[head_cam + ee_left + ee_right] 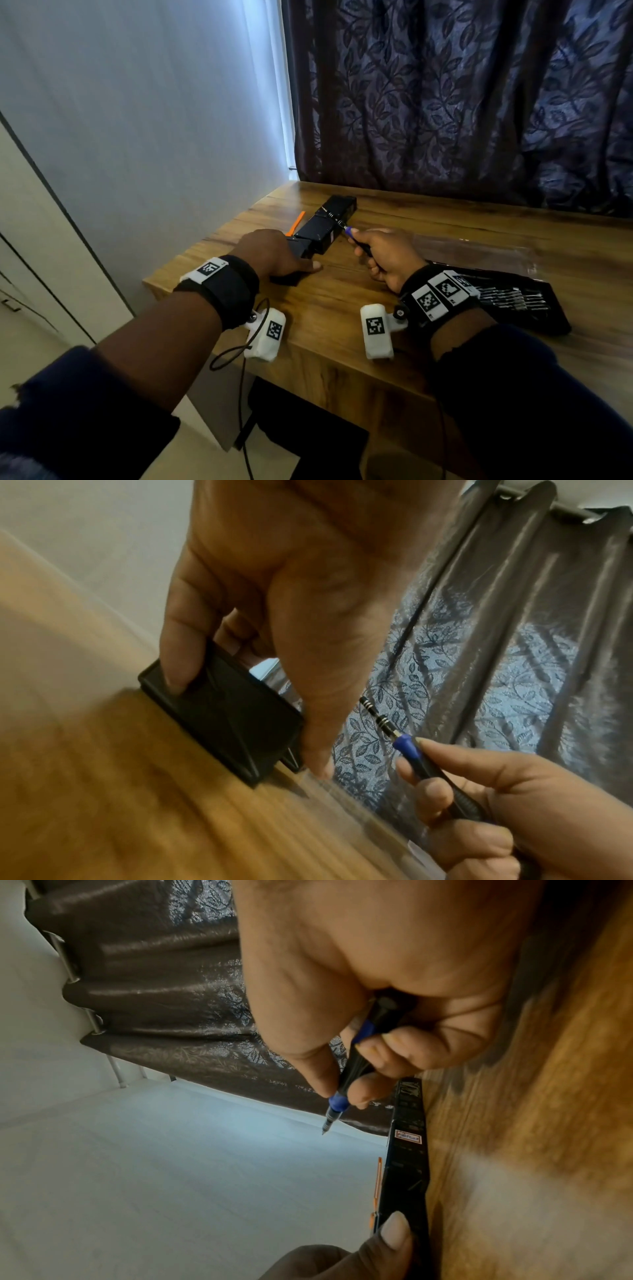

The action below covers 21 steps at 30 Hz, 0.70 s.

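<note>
Right hand (pixel 387 257), one screwdriver (pixel 348 231), one black device (pixel 317 231)

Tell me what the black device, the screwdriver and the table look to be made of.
The black device: probably moulded plastic, matte to semi-gloss, with soft highlights on sharp edges. The screwdriver: bright metal shaft with glinting rings; blue collar and black handle likely plastic or rubber. The table: wood-grain top with a glossy sheen; solid wood or laminate cannot be told.
</note>
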Available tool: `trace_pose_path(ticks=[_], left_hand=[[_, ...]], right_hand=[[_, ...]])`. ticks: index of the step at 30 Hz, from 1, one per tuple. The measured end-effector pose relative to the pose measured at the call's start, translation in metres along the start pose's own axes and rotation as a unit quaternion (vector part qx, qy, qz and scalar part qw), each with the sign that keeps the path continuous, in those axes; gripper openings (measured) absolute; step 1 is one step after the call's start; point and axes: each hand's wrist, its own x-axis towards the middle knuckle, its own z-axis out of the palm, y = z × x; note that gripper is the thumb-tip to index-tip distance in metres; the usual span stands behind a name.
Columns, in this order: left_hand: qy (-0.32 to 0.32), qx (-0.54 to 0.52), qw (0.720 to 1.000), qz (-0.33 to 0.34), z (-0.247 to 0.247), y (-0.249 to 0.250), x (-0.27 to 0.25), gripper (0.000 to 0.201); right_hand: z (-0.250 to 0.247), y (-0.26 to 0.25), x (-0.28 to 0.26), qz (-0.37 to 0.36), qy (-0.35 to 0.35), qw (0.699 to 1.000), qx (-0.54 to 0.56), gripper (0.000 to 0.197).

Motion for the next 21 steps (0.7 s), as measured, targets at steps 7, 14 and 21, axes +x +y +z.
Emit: trace_pose_path(ticks=[7,14,21], left_hand=[[-0.027,-0.014,1.0,0.0,-0.003,-0.003,0.004,0.075],[-0.029,0.032,0.999,0.034,-0.004,0.005,-0.008,0.061],[-0.017,0.067,0.997,0.039,0.001,0.013,-0.011,0.086]], right_hand=[[-0.002,0.0,-0.003,-0.006,-0.005,1.0,-0.01,0.026],[-0.002,0.001,-0.002,-0.01,-0.004,1.0,-0.022,0.029],[-0.004,0.0,-0.004,-0.009,-0.003,1.0,-0.014,0.039]])
